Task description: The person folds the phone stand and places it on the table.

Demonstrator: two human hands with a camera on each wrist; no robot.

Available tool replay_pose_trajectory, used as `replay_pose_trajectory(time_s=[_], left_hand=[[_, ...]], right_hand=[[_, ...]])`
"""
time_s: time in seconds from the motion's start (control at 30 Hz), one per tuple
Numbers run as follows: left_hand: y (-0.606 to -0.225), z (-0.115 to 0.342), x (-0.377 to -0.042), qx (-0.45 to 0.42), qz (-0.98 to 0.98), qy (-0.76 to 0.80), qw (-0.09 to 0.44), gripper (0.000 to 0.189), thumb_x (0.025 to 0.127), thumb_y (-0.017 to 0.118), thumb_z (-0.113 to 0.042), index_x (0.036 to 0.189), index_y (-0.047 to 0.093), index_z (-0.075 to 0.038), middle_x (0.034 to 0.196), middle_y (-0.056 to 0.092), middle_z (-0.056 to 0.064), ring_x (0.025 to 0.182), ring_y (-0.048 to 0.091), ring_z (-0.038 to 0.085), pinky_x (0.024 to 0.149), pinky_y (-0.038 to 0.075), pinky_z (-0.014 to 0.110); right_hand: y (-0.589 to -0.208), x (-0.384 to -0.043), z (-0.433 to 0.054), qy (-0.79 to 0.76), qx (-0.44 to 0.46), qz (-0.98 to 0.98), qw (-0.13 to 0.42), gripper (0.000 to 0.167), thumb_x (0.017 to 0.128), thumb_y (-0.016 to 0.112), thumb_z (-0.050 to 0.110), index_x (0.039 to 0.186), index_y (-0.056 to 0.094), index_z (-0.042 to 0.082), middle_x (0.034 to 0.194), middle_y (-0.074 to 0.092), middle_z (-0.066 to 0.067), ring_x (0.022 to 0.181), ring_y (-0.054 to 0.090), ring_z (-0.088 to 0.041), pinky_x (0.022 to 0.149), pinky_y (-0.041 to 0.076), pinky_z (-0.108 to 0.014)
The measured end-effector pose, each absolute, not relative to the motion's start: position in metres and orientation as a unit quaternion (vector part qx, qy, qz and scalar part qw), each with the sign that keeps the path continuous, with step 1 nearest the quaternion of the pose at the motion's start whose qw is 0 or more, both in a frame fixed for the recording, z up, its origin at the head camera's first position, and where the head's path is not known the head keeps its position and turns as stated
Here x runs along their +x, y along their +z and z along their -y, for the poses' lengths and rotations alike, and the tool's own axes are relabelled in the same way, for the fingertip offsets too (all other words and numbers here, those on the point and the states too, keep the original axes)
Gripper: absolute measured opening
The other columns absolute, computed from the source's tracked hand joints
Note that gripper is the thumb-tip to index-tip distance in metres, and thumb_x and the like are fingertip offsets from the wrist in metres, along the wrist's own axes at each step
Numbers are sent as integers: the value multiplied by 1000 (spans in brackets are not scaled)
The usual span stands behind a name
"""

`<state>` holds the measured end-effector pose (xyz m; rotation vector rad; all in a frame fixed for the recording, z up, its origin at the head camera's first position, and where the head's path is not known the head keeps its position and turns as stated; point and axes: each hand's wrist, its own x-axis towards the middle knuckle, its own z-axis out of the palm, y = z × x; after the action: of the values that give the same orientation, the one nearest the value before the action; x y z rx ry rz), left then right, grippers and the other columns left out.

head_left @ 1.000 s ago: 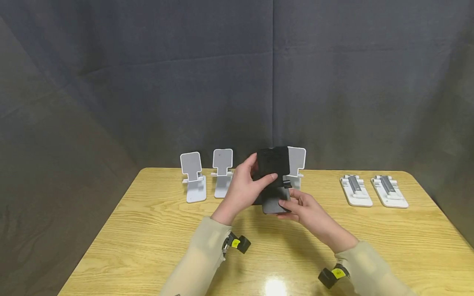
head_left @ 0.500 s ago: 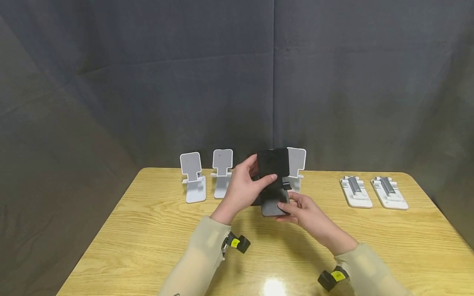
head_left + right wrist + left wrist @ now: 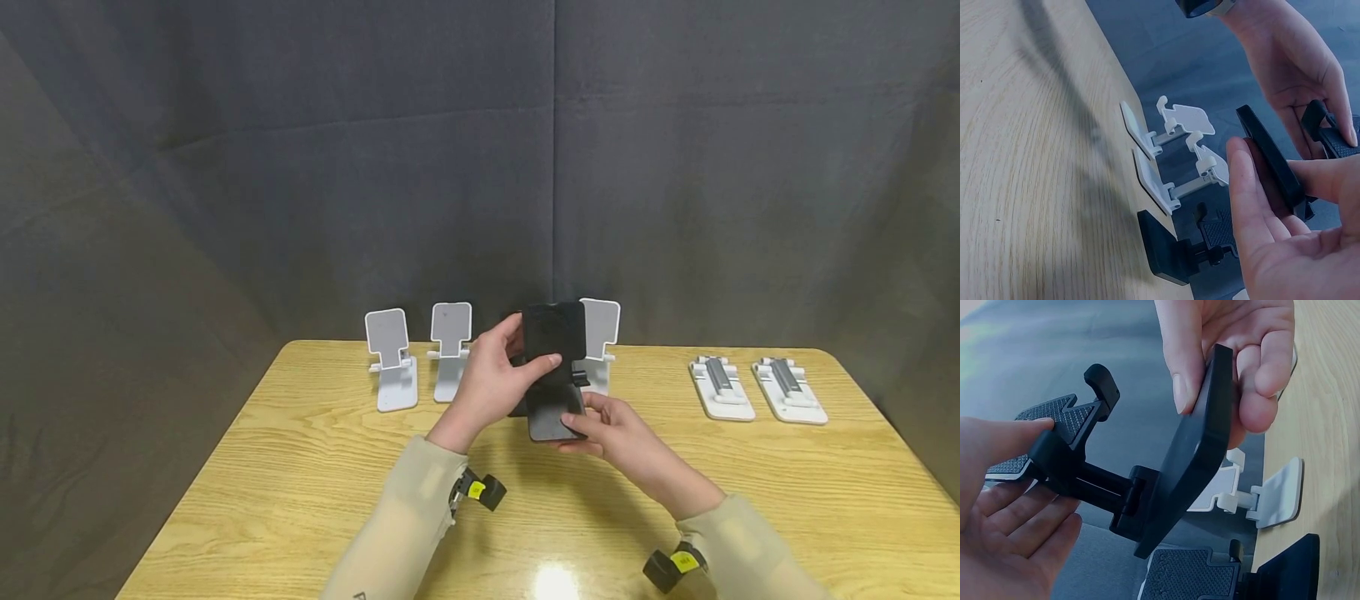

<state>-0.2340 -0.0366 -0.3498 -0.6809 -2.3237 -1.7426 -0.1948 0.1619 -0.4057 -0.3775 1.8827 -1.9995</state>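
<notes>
Both hands hold a black phone stand (image 3: 555, 333) in the air over the table, unfolded, its back plate raised. My left hand (image 3: 491, 375) grips the back plate, thumb across its front and fingers behind. The thumb and fingers of my right hand (image 3: 618, 429) pinch the base plate (image 3: 1194, 444) at its lower right edge. A black arm (image 3: 1100, 487) joins the two plates in the left wrist view. Behind the held stand, a second black phone stand (image 3: 1166, 253) stands unfolded on the table, mostly hidden in the head view.
White phone stands stand unfolded along the back edge: two at left (image 3: 397, 383) (image 3: 452, 329) and one at right (image 3: 602, 325). Two folded white stands (image 3: 722, 387) (image 3: 789, 390) lie at the back right. A dark cloth (image 3: 480, 167) hangs behind the wooden table (image 3: 262, 500).
The held black stand's base has come slightly lower and toward me, with the right hand on it. The left hand keeps its grip almost in place.
</notes>
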Motion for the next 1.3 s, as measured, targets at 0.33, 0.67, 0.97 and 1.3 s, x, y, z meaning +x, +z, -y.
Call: replay_pose_trajectory(time_s=[0.33,0.67,0.97,1.3], left_hand=[[-353,36,-240,-217,786,-570,107,37,88,81,-8,122,66,-8,103,73,1,97,69,11,92,54,38],[-352,36,-247,-211,801,-543,134,36,87,81,-7,120,67,-8,99,74,1,92,69,12,87,55,41],[-353,35,-250,-199,798,-546,159,38,83,80,0,119,69,-6,97,74,7,86,70,16,82,57,45],[-356,33,-249,-193,802,-539,170,38,85,80,-2,121,68,-8,96,73,5,86,68,15,81,56,38]], right_hand=[[-405,-193,-160,-713,-143,-661,182,46,106,52,8,137,35,-22,122,62,-28,104,69,-36,90,55,-38],[-402,-192,-158,-714,-134,-663,180,43,106,53,9,135,38,-21,119,65,-26,100,71,-27,89,56,-37],[-403,-192,-156,-716,-131,-662,177,43,105,54,7,133,39,-21,117,65,-26,100,71,-29,89,56,-37],[-404,-190,-154,-720,-122,-660,174,44,105,54,8,135,37,-20,118,65,-26,102,70,-33,89,56,-37]])
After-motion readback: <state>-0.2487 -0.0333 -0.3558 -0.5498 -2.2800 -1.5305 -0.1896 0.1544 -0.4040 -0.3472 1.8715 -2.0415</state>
